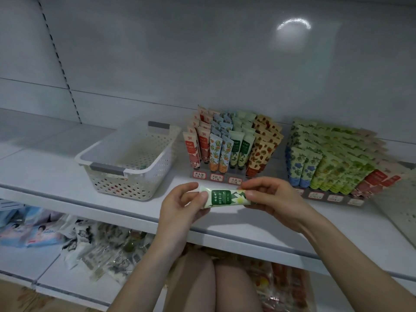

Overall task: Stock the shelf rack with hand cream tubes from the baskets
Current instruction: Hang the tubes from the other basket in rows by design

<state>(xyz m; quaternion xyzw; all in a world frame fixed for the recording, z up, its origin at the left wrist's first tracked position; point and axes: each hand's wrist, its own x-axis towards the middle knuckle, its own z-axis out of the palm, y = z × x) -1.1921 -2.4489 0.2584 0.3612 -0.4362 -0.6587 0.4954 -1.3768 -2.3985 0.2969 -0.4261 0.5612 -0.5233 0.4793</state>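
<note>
A pale green hand cream tube (224,197) with a dark green label lies sideways in the air between my hands, just in front of the shelf rack (234,145). My left hand (183,207) pinches its left end and my right hand (273,197) pinches its right end. The rack stands on the white shelf (56,179), filled with upright rows of red, blue, green and orange-patterned tubes. Left of it sits a white perforated basket (129,163) that looks nearly empty.
A second display rack (333,161) packed with green, blue and red tubes stands at the right. Another perforated basket edge (403,197) shows at the far right. The lower shelf holds wipe packs (33,233) and snack packets (101,251). My knees are below.
</note>
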